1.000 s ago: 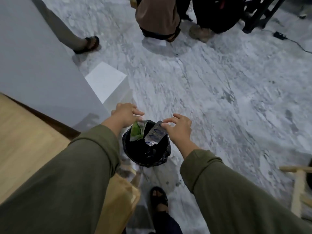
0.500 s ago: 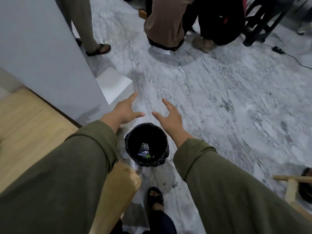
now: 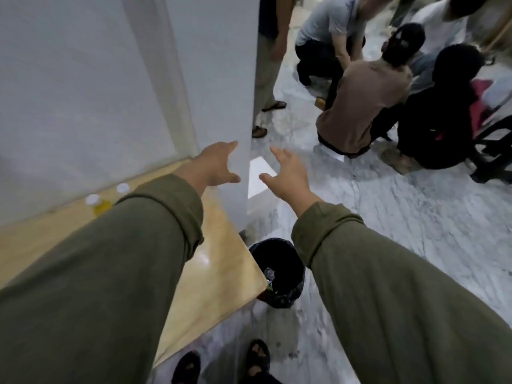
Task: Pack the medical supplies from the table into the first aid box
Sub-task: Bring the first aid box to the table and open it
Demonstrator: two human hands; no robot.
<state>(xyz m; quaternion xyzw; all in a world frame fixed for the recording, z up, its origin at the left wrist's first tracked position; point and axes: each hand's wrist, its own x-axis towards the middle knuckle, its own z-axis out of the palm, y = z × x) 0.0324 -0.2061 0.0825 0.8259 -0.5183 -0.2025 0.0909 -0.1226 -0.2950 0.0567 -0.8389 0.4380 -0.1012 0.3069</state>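
Above the bin (image 3: 278, 273), both hands reach out empty: left hand (image 3: 214, 167) and right hand (image 3: 288, 176), fingers spread. Table (image 3: 216, 273) sits just beside.

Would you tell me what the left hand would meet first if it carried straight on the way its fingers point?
Probably the grey partition panel: the left hand points up at its corner edge, though depth is unclear.

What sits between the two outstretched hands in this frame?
In the head view, between the left hand and right hand show the grey wall's corner and a white box top on the floor beyond. Neither hand holds anything.
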